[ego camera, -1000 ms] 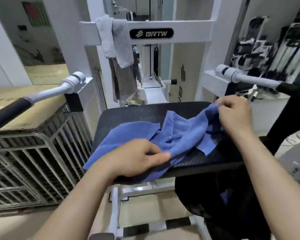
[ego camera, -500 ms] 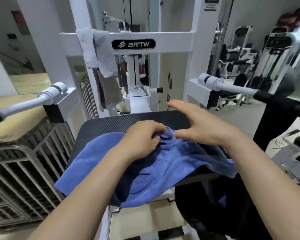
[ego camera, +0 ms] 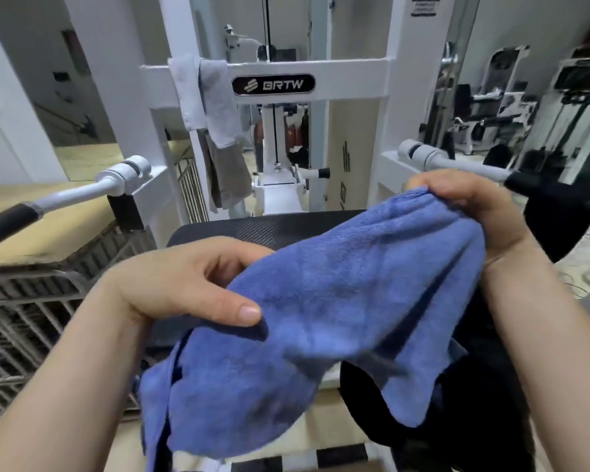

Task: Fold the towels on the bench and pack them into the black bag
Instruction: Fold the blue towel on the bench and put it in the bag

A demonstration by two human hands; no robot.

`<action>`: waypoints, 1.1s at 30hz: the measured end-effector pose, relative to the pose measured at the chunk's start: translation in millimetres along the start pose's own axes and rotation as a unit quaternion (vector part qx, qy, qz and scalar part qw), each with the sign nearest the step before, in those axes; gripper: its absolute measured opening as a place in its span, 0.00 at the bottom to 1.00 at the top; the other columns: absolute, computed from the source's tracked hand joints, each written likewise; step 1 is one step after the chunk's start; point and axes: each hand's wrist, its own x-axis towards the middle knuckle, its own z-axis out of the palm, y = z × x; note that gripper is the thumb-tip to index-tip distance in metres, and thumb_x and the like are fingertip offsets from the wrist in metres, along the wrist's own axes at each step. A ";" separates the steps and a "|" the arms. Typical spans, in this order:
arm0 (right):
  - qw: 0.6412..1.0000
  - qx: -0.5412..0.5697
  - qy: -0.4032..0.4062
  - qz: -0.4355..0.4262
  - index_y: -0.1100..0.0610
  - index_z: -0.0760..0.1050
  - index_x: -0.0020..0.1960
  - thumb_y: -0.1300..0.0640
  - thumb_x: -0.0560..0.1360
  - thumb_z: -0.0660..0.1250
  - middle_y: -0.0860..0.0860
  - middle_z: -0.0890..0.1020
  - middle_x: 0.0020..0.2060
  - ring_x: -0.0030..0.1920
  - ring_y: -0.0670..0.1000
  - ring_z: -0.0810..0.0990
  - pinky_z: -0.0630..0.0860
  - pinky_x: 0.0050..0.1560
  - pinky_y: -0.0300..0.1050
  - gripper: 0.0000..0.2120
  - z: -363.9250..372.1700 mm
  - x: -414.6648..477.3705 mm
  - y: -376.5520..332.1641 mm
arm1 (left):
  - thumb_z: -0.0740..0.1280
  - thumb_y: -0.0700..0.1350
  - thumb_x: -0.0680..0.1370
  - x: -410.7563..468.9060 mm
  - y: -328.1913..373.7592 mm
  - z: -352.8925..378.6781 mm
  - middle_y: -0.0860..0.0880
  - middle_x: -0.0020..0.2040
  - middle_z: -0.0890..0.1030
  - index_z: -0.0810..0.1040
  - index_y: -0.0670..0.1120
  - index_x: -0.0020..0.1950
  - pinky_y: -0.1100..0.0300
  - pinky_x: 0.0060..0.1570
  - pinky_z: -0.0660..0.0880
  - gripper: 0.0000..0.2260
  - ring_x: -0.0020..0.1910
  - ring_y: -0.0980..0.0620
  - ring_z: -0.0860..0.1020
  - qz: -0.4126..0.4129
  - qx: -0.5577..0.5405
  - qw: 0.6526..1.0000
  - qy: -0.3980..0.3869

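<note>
Left hand (ego camera: 184,281), centre left: thumb (ego camera: 246,311) laid flat on top of the blue towel (ego camera: 355,301), fingers curled behind the cloth, pinching its left end.
Right hand (ego camera: 474,216), centre right: fingers (ego camera: 433,185) curled over the towel's upper edge, gripping it in a bunch.

Blue towel: held up between both hands across the middle of the frame, clear of the bench (ego camera: 252,228). Its lower folds hang towards the bottom of the frame, in front of the bench's near edge and partly in front of the black bag (ego camera: 372,410) at lower right.

Change from half a second ago: the towel then lay heaped on the bench pad, the left hand bunching it and the right hand spread flat beside it; now it is lifted off the pad and both hands hold it.

Writing: black oval plate (ego camera: 273,85) on the white crossbar, upper centre, reads "BRTW" beside a striped logo. Small label (ego camera: 423,5), top right, too blurred to read.

Other items: grey towel (ego camera: 208,100) draped over the crossbar, upper centre left; white handle bars at mid left (ego camera: 82,192) and mid right (ego camera: 457,161); metal rack (ego camera: 31,318), lower left.
</note>
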 end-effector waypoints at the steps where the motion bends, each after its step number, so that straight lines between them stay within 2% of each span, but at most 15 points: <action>1: 0.999 -0.038 0.006 0.015 0.56 0.71 0.31 0.54 0.61 0.75 0.48 0.72 0.25 0.26 0.45 0.71 0.70 0.28 0.34 0.13 -0.8 -2.3 -2.6 | 0.75 0.44 0.72 -1.1 -0.7 -1.1 0.38 0.56 0.82 0.76 0.37 0.62 0.54 0.49 0.79 0.22 0.52 0.44 0.81 -0.016 0.004 1.000 0.012; 3: 0.970 -0.218 0.060 0.088 0.57 0.74 0.31 0.55 0.66 0.74 0.49 0.74 0.26 0.27 0.44 0.71 0.69 0.29 0.35 0.11 -6.0 -1.7 -1.1 | 0.72 0.43 0.73 -0.9 -6.4 -5.3 0.39 0.56 0.82 0.79 0.42 0.60 0.52 0.50 0.80 0.16 0.54 0.42 0.81 -0.076 0.067 0.992 0.071; 6: 0.848 -0.473 0.147 0.188 0.59 0.80 0.36 0.50 0.71 0.74 0.49 0.78 0.30 0.33 0.44 0.73 0.67 0.37 0.40 0.13 -22.2 0.5 12.8 | 0.75 0.51 0.72 -5.6 -21.1 -14.0 0.47 0.48 0.86 0.84 0.47 0.50 0.49 0.51 0.80 0.11 0.50 0.46 0.84 -0.183 0.229 0.947 0.133; 8: 0.813 -0.522 0.160 0.203 0.58 0.81 0.38 0.48 0.70 0.74 0.49 0.78 0.31 0.35 0.46 0.73 0.66 0.39 0.43 0.13 -28.6 -3.9 20.6 | 0.76 0.54 0.70 -13.0 -26.7 -16.3 0.48 0.44 0.86 0.85 0.48 0.46 0.53 0.47 0.81 0.11 0.45 0.50 0.85 -0.207 0.259 0.932 0.146; 11: 0.797 -0.534 0.156 0.235 0.57 0.82 0.38 0.49 0.71 0.74 0.49 0.78 0.31 0.34 0.45 0.72 0.66 0.37 0.42 0.12 -33.7 -10.3 21.3 | 0.74 0.48 0.71 -30.4 -29.0 -20.0 0.44 0.44 0.86 0.86 0.45 0.45 0.59 0.41 0.78 0.08 0.42 0.50 0.83 -0.184 0.162 0.956 0.162; 13: 0.779 -0.557 0.160 0.239 0.56 0.81 0.36 0.49 0.71 0.74 0.49 0.78 0.29 0.34 0.46 0.72 0.66 0.37 0.43 0.12 -38.7 -5.0 21.4 | 0.76 0.52 0.71 -39.5 -35.2 -31.1 0.45 0.45 0.86 0.85 0.46 0.46 0.58 0.42 0.78 0.11 0.43 0.48 0.84 -0.174 0.141 0.954 0.198; 15: 0.757 -0.588 0.187 0.218 0.57 0.76 0.33 0.52 0.71 0.74 0.48 0.75 0.27 0.32 0.47 0.70 0.65 0.35 0.43 0.13 -44.5 8.0 26.4 | 0.78 0.57 0.64 -45.1 -47.0 -47.6 0.47 0.40 0.85 0.82 0.45 0.41 0.60 0.37 0.76 0.17 0.38 0.50 0.82 -0.170 0.142 0.937 0.269; 17: 0.737 -0.614 0.216 0.183 0.56 0.67 0.34 0.54 0.71 0.73 0.50 0.71 0.28 0.31 0.49 0.67 0.64 0.33 0.45 0.16 -50.5 24.3 36.7 | 0.80 0.57 0.59 -48.7 -60.8 -67.5 0.43 0.38 0.82 0.78 0.41 0.41 0.58 0.37 0.75 0.24 0.37 0.48 0.81 -0.172 0.130 0.915 0.341; 19: 0.740 -0.615 0.222 0.162 0.56 0.64 0.35 0.56 0.72 0.71 0.50 0.69 0.28 0.31 0.50 0.64 0.63 0.32 0.45 0.16 -57.5 40.3 48.9 | 0.78 0.50 0.68 -49.4 -72.4 -84.3 0.41 0.38 0.81 0.75 0.38 0.41 0.56 0.38 0.75 0.18 0.36 0.48 0.80 -0.171 0.108 0.899 0.389; 21: 0.753 -0.604 0.220 0.142 0.56 0.63 0.35 0.58 0.73 0.70 0.49 0.69 0.29 0.32 0.51 0.64 0.63 0.34 0.46 0.16 -68.3 56.7 63.3 | 0.73 0.42 0.74 -47.6 -84.1 -101.5 0.43 0.36 0.80 0.74 0.41 0.42 0.58 0.35 0.72 0.09 0.33 0.52 0.78 -0.171 0.105 0.881 0.429; 23: 0.763 -0.594 0.227 0.116 0.55 0.63 0.35 0.59 0.73 0.69 0.49 0.69 0.30 0.33 0.52 0.65 0.64 0.36 0.47 0.15 -80.3 75.2 76.7 | 0.70 0.42 0.76 -43.1 -96.2 -118.2 0.46 0.37 0.79 0.75 0.42 0.44 0.58 0.36 0.70 0.06 0.33 0.54 0.76 -0.173 0.123 0.858 0.467; 25: 0.760 -0.600 0.231 0.098 0.54 0.61 0.35 0.61 0.73 0.67 0.50 0.70 0.30 0.34 0.52 0.66 0.65 0.37 0.47 0.16 -89.7 97.2 86.1 | 0.68 0.44 0.78 -35.7 -108.3 -135.9 0.47 0.41 0.81 0.76 0.48 0.45 0.55 0.41 0.72 0.03 0.39 0.51 0.77 -0.183 0.175 0.823 0.509; 29: 0.767 -0.604 0.198 0.088 0.54 0.61 0.34 0.62 0.72 0.66 0.49 0.70 0.30 0.33 0.52 0.66 0.65 0.37 0.47 0.15 -103.7 144.6 97.0 | 0.62 0.44 0.79 -18.4 -122.5 -173.2 0.50 0.53 0.81 0.74 0.58 0.50 0.49 0.54 0.73 0.08 0.54 0.46 0.77 -0.232 0.363 0.727 0.535; 31: 0.767 -0.609 0.187 0.076 0.53 0.62 0.34 0.61 0.71 0.66 0.49 0.71 0.30 0.34 0.53 0.68 0.67 0.39 0.48 0.14 -110.6 166.5 101.3 | 0.60 0.41 0.77 -6.0 -123.3 -187.2 0.49 0.59 0.79 0.73 0.59 0.59 0.46 0.54 0.71 0.16 0.59 0.43 0.74 -0.294 0.428 0.673 0.527; 33: 0.755 -0.626 0.181 0.070 0.53 0.61 0.34 0.60 0.73 0.65 0.49 0.72 0.31 0.35 0.54 0.69 0.67 0.39 0.49 0.14 -115.1 184.3 106.3 | 0.60 0.38 0.74 9.4 -121.4 -193.5 0.46 0.58 0.76 0.72 0.58 0.63 0.45 0.52 0.66 0.21 0.60 0.41 0.70 -0.345 0.476 0.606 0.535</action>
